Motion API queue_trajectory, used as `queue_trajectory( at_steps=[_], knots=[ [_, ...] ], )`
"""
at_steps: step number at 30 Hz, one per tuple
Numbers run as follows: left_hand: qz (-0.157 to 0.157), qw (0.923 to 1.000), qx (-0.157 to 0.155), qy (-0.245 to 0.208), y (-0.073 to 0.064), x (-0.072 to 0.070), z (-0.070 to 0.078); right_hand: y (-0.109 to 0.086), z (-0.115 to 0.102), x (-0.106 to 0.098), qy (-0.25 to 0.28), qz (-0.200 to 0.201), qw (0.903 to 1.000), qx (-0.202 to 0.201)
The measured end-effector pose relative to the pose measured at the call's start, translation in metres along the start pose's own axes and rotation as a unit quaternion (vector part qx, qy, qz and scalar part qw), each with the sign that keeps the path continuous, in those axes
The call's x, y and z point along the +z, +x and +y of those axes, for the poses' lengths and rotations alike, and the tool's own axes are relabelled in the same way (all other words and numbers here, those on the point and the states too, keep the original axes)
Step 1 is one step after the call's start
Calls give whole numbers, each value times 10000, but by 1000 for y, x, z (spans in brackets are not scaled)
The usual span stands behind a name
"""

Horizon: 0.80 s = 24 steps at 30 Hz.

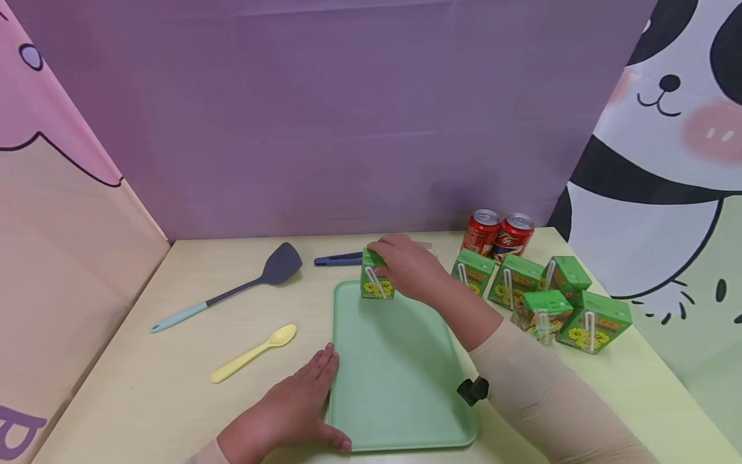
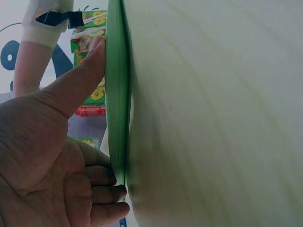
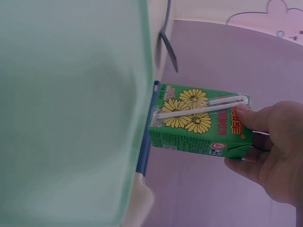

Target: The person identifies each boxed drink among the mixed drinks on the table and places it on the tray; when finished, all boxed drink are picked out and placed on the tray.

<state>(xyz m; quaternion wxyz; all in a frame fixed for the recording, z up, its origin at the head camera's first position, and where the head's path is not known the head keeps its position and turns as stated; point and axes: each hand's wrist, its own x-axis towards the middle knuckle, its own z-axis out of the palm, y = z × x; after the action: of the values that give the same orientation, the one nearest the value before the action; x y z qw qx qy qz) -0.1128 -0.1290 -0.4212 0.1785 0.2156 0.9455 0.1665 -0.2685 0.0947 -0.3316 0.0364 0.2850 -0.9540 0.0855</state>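
My right hand (image 1: 408,267) grips a green juice box (image 3: 199,123) by its upper end, thumb on the front and fingers behind. The box shows yellow flowers and a white straw stuck to its front. It is upright over the far left corner of a pale green tray (image 1: 400,380), its bottom close to the tray. My left hand (image 1: 292,406) rests against the near left side of that tray, fingers straight along the edge and thumb at the near corner. In the left wrist view the tray rim (image 2: 116,94) runs right beside the fingertips.
Several more juice boxes (image 1: 516,280) stand to the right, before two red cans (image 1: 481,232). A dark spatula (image 1: 281,264) with a light blue handle and a yellow spoon (image 1: 255,353) lie on the left. Behind the tray is a dark blue utensil (image 1: 336,260), partly hidden.
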Motion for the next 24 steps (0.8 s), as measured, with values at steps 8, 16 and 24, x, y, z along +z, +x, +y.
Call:
queue_trajectory(
  at_steps=[8,16,24],
  knots=[
    [-36,9999,-14,143,3,1,-1,22,-9,21,-49,-166,9996,-220],
    [-34,9999,34,153,2,-3,4,30,-15,30,68,-287,9994,-182],
    [-41,9998,-16,208,1,-2,3,32,-19,34,46,-366,9992,-173]
  ],
)
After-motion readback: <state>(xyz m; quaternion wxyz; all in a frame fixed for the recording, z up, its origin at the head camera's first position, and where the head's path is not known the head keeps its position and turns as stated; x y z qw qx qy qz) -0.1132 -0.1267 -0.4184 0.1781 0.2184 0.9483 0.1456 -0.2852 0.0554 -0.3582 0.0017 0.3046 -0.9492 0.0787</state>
